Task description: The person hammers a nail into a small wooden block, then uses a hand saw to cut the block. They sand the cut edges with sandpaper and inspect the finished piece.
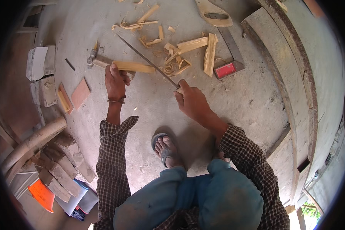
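My left hand (116, 80) is closed around a pale wooden strip (140, 66), thumb on top. The strip lies over a darker piece, partly hidden by the hand. In my right hand (191, 99) is a long, thin, dark metal tool (145, 58) that narrows toward its far end. It may be a file or a blade seen edge-on; I cannot tell which. It slants up and left, passing close to the strip's right end; whether they touch is unclear. A hammer (91, 60) lies just left of the strip, its handle running toward my left hand.
Curled wood shavings (176, 67) and offcuts (209, 55) litter the concrete floor ahead. A try square (235, 51) with a red patch and a handsaw handle (214, 13) lie at right. Long curved-looking boards (274, 57) border the right; bricks (48, 92) and a log (34, 142) the left.
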